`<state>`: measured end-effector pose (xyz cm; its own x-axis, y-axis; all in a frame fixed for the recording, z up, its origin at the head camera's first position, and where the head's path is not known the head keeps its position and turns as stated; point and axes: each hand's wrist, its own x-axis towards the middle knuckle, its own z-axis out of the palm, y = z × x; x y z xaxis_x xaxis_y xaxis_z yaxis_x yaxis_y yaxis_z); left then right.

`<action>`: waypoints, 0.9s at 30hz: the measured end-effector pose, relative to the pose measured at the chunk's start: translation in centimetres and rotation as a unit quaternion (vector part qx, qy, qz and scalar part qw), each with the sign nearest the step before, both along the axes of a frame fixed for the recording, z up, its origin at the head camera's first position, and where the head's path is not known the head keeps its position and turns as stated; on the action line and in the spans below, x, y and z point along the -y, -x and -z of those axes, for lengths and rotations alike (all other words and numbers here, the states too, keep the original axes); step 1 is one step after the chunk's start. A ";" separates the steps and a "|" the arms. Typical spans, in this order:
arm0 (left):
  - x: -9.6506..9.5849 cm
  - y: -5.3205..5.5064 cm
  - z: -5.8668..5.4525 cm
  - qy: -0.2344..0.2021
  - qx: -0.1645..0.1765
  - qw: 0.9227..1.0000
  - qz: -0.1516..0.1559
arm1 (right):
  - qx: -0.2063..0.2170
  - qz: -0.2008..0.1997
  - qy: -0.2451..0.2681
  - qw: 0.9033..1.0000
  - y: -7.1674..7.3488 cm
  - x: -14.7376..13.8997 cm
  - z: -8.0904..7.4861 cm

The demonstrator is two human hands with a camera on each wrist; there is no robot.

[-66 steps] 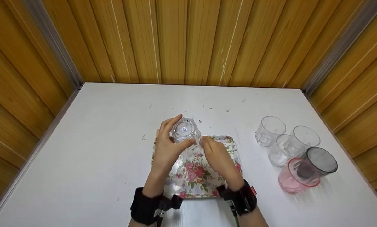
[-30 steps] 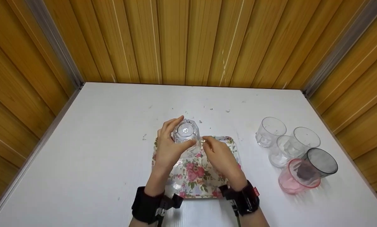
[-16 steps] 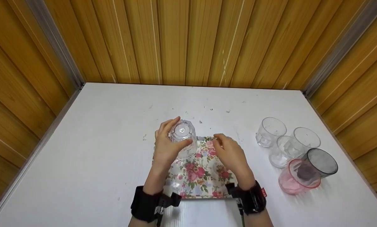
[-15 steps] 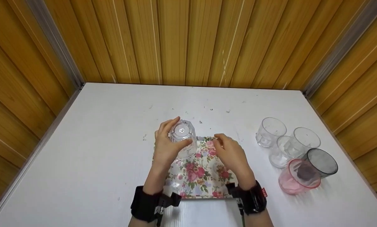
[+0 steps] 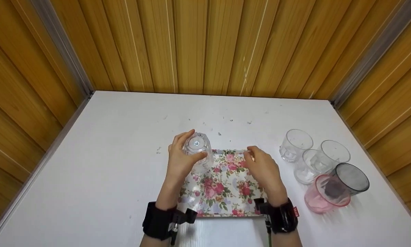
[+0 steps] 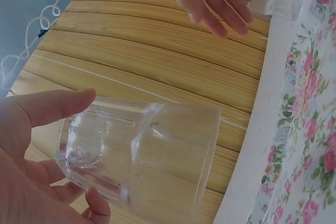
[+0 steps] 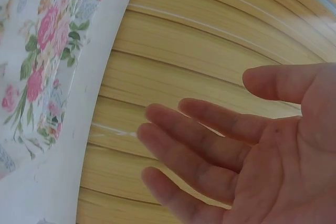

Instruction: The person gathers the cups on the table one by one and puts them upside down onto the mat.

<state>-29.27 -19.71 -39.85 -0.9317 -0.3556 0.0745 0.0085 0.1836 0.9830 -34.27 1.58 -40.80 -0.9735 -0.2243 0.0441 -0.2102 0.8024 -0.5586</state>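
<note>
My left hand (image 5: 180, 159) grips a clear, faceted drinking glass (image 5: 202, 160), thumb on the near side and fingers round the far side. The glass is upside down, its base up, over the back left part of a floral tray (image 5: 222, 195). In the left wrist view the glass (image 6: 173, 150) shows its wide mouth pointing toward the tray (image 6: 315, 182). My right hand (image 5: 264, 168) is over the tray's right edge with nothing in it. Its fingers are loosely bent and apart in the right wrist view, palm (image 7: 283, 177) showing.
On the right stand several glasses: a clear one (image 5: 289, 151) at the back, two more clear ones beside it, a grey one (image 5: 358, 178) and a pink one (image 5: 317, 199). The white table (image 5: 123, 137) ends at wood-look walls (image 5: 219, 44).
My right hand has drawn away from the glass to the right, to the tray's right edge. The left hand keeps hold of the glass and has shifted slightly left.
</note>
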 end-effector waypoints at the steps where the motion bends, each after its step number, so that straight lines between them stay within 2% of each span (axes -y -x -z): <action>1: 0.0 0.0 0.1 0.001 0.003 1.000 -0.001 | -0.002 0.001 -0.004 1.000 0.0 -0.2 -0.1; 13: 0.5 0.6 1.0 0.023 0.028 0.999 -0.019 | -0.011 0.018 -0.026 0.999 -0.3 -1.0 -0.6; 20: 0.6 0.8 1.4 0.050 0.039 0.998 -0.024 | -0.025 0.026 -0.038 0.999 -0.5 -1.4 -0.9; 27: 0.8 0.9 2.0 0.066 0.049 0.996 -0.024 | -0.017 0.041 -0.042 0.998 -0.3 -2.0 -1.0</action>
<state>-30.21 -20.55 -41.83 -0.9192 -0.3924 0.0332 -0.0981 0.3098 0.9457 -33.94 3.55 -39.76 -0.9871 -0.1475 0.0615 -0.1588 0.8613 -0.4827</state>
